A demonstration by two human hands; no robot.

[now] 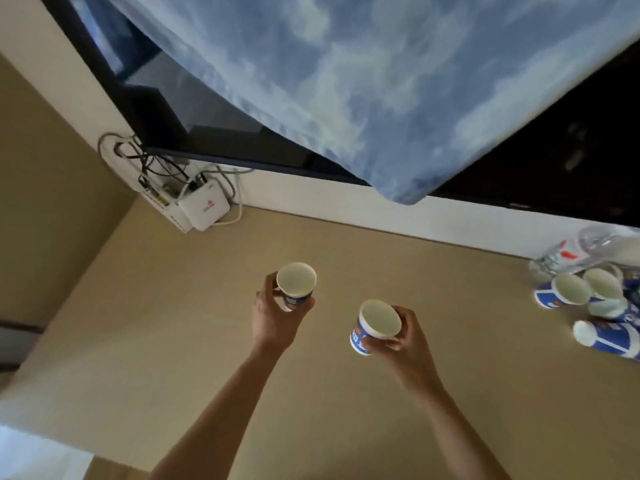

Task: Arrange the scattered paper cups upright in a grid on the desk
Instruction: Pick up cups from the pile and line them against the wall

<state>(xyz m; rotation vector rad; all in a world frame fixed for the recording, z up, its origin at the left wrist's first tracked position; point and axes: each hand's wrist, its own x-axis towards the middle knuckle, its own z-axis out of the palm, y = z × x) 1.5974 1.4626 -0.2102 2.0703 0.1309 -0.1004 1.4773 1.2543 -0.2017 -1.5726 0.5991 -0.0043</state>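
My left hand (pixel 273 322) grips a blue-and-white paper cup (pixel 296 284) near the middle of the tan desk (pixel 173 341), mouth up. My right hand (pixel 405 337) holds a second paper cup (pixel 375 323) a little nearer and to the right, tilted with its mouth toward the upper right. At the right edge several more cups lie scattered in a heap: two on their sides with mouths showing (pixel 568 291) (pixel 602 284), one lying with its white bottom toward me (pixel 602 337).
A clear plastic bottle (pixel 588 251) lies behind the heap against the white wall. A white router (pixel 204 209) with cables sits in the far left corner. A dark screen (pixel 207 133) under a blue-and-white cloth (pixel 346 81) hangs above the desk's back edge.
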